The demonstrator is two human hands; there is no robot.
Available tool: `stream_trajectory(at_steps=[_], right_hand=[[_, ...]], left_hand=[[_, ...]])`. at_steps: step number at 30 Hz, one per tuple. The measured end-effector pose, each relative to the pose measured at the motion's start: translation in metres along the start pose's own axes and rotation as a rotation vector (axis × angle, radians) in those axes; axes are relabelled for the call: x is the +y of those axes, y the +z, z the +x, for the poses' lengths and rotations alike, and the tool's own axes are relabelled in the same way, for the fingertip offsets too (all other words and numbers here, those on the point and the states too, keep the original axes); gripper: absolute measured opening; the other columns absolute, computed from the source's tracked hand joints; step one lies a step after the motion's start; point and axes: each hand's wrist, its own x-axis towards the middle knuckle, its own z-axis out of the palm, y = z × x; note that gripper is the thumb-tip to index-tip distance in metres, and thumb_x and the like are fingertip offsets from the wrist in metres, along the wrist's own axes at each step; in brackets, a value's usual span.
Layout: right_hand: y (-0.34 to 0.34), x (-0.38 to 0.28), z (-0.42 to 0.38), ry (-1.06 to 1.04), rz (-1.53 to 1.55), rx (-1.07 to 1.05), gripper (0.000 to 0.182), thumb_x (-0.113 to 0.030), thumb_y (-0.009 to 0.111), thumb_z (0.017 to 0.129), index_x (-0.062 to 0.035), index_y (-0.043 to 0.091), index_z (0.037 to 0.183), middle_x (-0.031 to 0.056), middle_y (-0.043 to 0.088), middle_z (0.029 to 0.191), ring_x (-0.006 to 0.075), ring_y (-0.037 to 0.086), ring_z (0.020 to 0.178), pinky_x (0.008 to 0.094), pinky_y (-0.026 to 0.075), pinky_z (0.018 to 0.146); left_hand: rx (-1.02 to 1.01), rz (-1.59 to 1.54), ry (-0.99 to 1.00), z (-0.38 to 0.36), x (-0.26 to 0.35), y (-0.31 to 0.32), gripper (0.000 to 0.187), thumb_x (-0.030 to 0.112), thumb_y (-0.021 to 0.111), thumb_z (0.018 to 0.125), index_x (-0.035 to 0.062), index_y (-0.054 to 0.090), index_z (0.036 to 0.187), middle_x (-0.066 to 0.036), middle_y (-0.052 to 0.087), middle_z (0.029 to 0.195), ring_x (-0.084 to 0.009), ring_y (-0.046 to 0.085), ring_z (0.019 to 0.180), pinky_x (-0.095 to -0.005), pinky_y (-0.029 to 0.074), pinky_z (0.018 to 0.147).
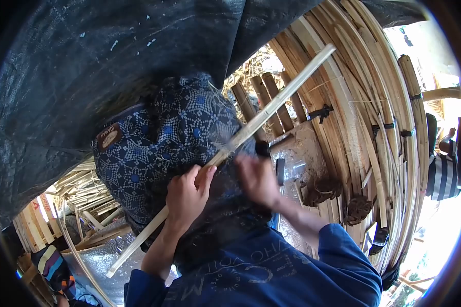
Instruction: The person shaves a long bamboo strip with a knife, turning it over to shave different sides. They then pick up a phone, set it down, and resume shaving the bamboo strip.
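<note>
A long pale split bamboo strip [279, 102] runs slantwise across the patterned blue cloth [174, 123] over my lap, from lower left to upper right. My left hand [189, 194] is closed around the strip below its middle, thumb and forefinger pressed on it. Just right of the strip is my right hand [258, 181], smeared by motion, with its fingers curled in. A faint greyish blur lies over the strip near this hand; whatever the fingers hold cannot be made out.
Long bamboo strips [363, 117] stand bundled with black ties on the right. A dark tarpaulin [102, 56] hangs at the upper left. Split pieces [89, 187] lie in a heap at left. Another person in a striped garment [442, 176] is at far right.
</note>
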Motion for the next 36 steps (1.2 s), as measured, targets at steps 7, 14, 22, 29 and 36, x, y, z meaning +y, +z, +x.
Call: stream_trajectory(at_steps=[7,14,22,29,36], right_hand=[[-0.007,-0.002,0.006,-0.763,-0.946,-0.496,0.044,-0.028,0.046,0.102,-0.0003,0.060,0.071,0.0043,0.054,0.052,0.0125,0.052,0.049,0.0284,0.036,0.045],[0.005,-0.022,0.016,-0.611,-0.900,-0.514,0.049,-0.031,0.045,0.102,-0.0016,0.059,0.066,-0.0001,0.048,0.047,0.0070,0.043,0.042,0.0279,0.029,0.039],[0.011,-0.026,-0.002,-0.374,-1.059,-0.502,0.043,-0.024,0.051,0.100,0.0031,0.058,0.068,0.0176,0.051,0.050,0.0228,0.054,0.044,0.0370,0.040,0.045],[0.022,-0.027,-0.001,-0.433,-0.900,-0.520,0.030,-0.017,0.053,0.097,0.0055,0.065,0.081,0.0211,0.067,0.071,0.0236,0.067,0.063,0.0359,0.049,0.054],[0.016,-0.031,0.008,-0.533,-1.052,-0.495,0.039,-0.021,0.048,0.101,0.0038,0.061,0.073,0.0095,0.052,0.048,0.0158,0.054,0.046,0.0333,0.043,0.046]], left_hand=[[0.028,0.024,0.030,-0.003,-0.006,0.006,0.040,0.038,0.058,0.094,0.0044,0.062,0.074,-0.016,0.057,0.053,-0.0369,0.060,0.052,-0.0427,0.045,0.049],[0.034,0.073,0.046,-0.003,-0.004,0.004,0.039,0.038,0.057,0.095,0.0055,0.062,0.074,-0.016,0.057,0.052,-0.0368,0.060,0.051,-0.0431,0.045,0.048],[0.005,-0.005,0.030,-0.001,-0.005,0.002,0.039,0.034,0.058,0.095,0.0005,0.061,0.075,-0.017,0.055,0.053,-0.0347,0.057,0.049,-0.0388,0.041,0.048],[-0.254,-0.339,-0.082,0.011,-0.009,-0.013,0.045,0.036,0.055,0.097,-0.0022,0.059,0.074,-0.008,0.051,0.053,-0.0132,0.045,0.048,-0.0302,0.035,0.047],[-0.343,-0.573,-0.198,0.012,-0.019,-0.009,0.043,0.033,0.053,0.099,-0.0007,0.059,0.073,0.003,0.044,0.055,-0.0042,0.039,0.051,-0.0244,0.031,0.047]])
